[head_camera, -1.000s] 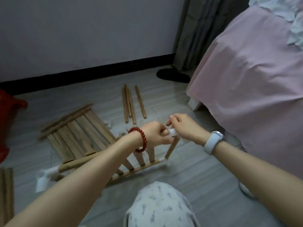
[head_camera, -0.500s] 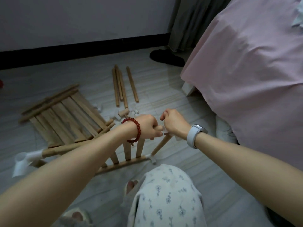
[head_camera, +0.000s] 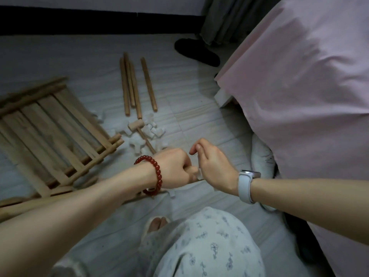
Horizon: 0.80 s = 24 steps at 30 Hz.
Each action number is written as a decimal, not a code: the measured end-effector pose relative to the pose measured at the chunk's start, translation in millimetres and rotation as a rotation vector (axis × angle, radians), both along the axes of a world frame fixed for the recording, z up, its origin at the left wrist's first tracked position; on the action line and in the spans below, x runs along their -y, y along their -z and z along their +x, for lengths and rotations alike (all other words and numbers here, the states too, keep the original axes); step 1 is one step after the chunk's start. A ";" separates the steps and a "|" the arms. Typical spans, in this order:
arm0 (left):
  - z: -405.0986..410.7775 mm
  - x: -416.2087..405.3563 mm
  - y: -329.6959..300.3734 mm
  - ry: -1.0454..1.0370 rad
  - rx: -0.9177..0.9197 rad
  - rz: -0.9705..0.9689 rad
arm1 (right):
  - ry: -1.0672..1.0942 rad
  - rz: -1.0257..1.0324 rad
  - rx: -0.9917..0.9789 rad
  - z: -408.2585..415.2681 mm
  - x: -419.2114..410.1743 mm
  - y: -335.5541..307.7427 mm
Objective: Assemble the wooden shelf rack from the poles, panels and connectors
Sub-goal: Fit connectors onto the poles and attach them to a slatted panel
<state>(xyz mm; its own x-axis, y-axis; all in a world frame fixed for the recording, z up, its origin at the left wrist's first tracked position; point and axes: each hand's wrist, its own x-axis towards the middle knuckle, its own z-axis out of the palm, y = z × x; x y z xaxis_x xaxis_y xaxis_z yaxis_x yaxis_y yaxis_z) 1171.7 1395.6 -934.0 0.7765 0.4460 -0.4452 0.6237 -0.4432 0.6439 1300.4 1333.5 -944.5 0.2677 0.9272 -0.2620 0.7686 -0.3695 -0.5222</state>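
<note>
Head view looks down at two hands meeting over the floor [head_camera: 199, 116], just on the near side of a heap of white connectors [head_camera: 151, 130]. Taking that heap as the landmark: the left hand [head_camera: 175, 168] is curled into a fist round the end of a pole [head_camera: 194, 182], which shows only as a short pale stretch under the knuckles; a red bead bracelet [head_camera: 154, 172] circles its wrist. The right hand [head_camera: 213, 166] touches the left, its fingers bent and pinching a small white connector [head_camera: 199, 173] right at the pole's end; a pale watch [head_camera: 246, 183] sits on that wrist.

Among the connectors lies a small wooden mallet [head_camera: 136, 124], its handle running toward the hands. Beyond the heap, four loose poles [head_camera: 131, 84] lie side by side on the floor, three close together and one a little apart. Left of the heap a slatted wooden panel [head_camera: 50, 132] lies flat, with what looks like another one under it. Nearer than the heap, below the left forearm, part of a further panel frame [head_camera: 24, 204] shows, blurred and mostly hidden by the arm; how it joins the held pole I cannot tell.

Right of the heap stands a bed with a pink sheet [head_camera: 299, 86]. Far beyond, a dark slipper [head_camera: 196, 51] lies by a grey curtain [head_camera: 229, 17]. Closest of all are the person's floral trousers [head_camera: 209, 246].
</note>
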 end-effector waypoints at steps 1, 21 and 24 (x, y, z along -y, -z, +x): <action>0.2 1.6 2.9 -0.016 0.009 0.014 | 0.002 0.004 -0.008 1.3 1.0 1.8; -24.6 38.8 3.9 -0.125 0.032 0.476 | 0.223 -0.090 -0.343 -22.8 -3.3 0.2; -25.0 46.1 3.6 -0.162 -0.013 0.534 | 0.208 -0.085 -0.359 -25.1 -5.5 0.4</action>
